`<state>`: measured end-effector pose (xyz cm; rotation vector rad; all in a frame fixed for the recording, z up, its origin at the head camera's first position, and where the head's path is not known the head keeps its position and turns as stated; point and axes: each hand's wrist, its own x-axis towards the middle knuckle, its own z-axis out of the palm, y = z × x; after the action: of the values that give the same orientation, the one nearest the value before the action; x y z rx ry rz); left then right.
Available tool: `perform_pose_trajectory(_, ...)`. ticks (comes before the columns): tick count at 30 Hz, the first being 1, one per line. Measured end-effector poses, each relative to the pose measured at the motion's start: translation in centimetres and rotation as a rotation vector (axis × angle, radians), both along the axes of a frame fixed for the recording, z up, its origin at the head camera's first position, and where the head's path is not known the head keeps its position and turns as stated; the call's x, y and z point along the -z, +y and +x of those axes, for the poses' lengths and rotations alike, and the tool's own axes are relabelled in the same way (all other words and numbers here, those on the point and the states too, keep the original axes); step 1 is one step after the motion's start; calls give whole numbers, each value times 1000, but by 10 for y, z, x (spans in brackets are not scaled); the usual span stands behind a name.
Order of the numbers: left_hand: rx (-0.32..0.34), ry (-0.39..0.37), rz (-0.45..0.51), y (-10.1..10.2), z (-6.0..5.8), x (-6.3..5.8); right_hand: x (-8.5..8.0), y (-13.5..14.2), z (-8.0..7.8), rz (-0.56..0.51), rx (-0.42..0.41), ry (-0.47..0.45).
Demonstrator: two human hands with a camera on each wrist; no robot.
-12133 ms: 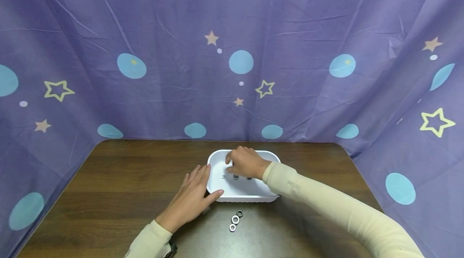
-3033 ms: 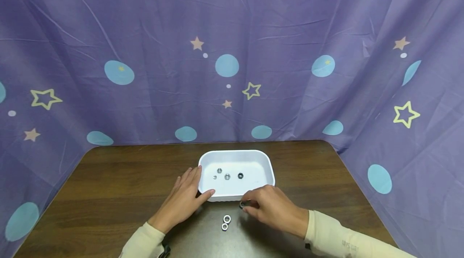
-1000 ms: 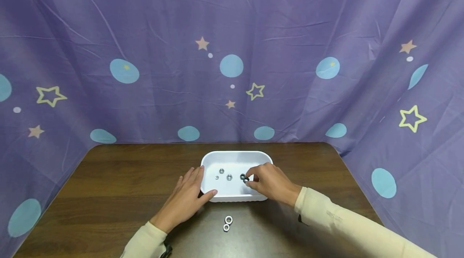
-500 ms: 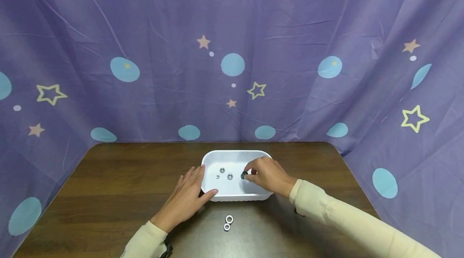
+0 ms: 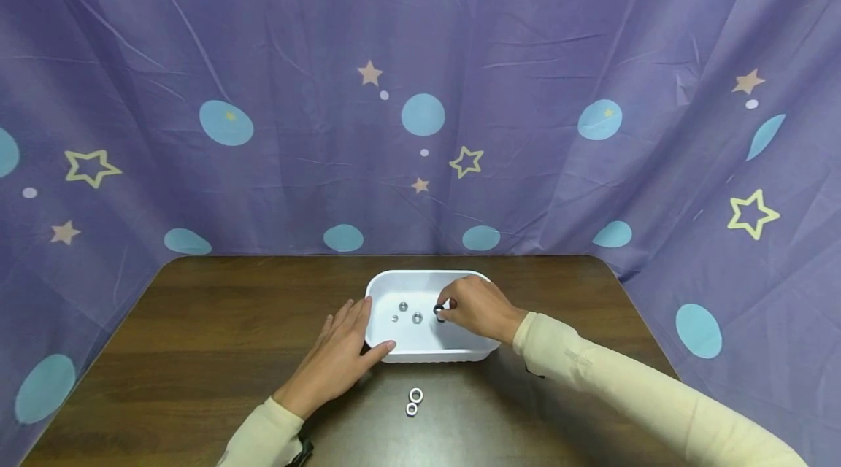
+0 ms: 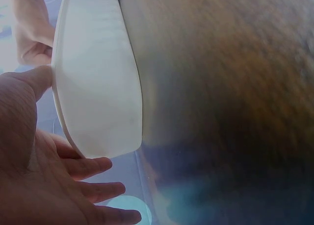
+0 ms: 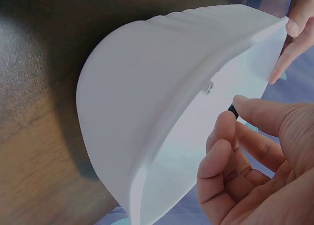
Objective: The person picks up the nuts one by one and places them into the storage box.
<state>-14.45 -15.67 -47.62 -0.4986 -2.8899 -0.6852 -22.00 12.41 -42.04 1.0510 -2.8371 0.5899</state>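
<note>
A white tray (image 5: 436,357) stands on the table in the head view. My right hand (image 5: 482,308) is over its right half, thumb and forefinger pinching a dark nut (image 5: 438,309). In the right wrist view only a black bit of the nut (image 7: 233,111) shows between the fingertips. Another dark nut lies just under it, mostly hidden. To the left in the tray are a silver nut (image 5: 417,318), a smaller silver nut (image 5: 404,306) and a tiny piece (image 5: 395,319). My left hand (image 5: 335,368) rests with extended fingers against the tray's left end, thumb at the front rim.
On the brown wooden table (image 5: 230,328), a larger silver ring-like nut (image 5: 416,395) and a smaller one (image 5: 411,409) lie touching, in front of the tray. A purple curtain (image 5: 296,124) with stars and dots hangs behind and at both sides.
My right hand has carried the dark nut from the table into the tray, then slightly left and away from me. Three nuts lay in front earlier, two now. My left hand has stayed put.
</note>
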Motion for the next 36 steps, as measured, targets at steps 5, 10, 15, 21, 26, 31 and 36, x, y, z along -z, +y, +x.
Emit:
perform_pose_trajectory(5, 0, 3, -11, 0, 0, 0, 3, -5, -4, 42, -34, 36)
perform_pose_trajectory(10, 2, -2, -10, 0, 0, -1, 9, -10, -6, 92, -37, 43)
perform_pose_trajectory(15, -2, -9, -3, 0, 1, -2, 12, -15, -7, 106, -34, 28)
perform_pose_trajectory(21, 4, -6, -4, -1, 1, -1, 11, -18, -12, 113, -45, 28)
perform_pose_trajectory(26, 0, -8, 1, 0, 2, 0, 14, -20, -17, 126, -37, 10)
perform_pose_trajectory(31, 0, -12, -1, 0, 2, -1, 16, -23, -17, 142, -13, 5)
perform_pose_trajectory(36, -4, -14, -2, 0, 3, -2, 19, -24, -17, 148, 3, -7)
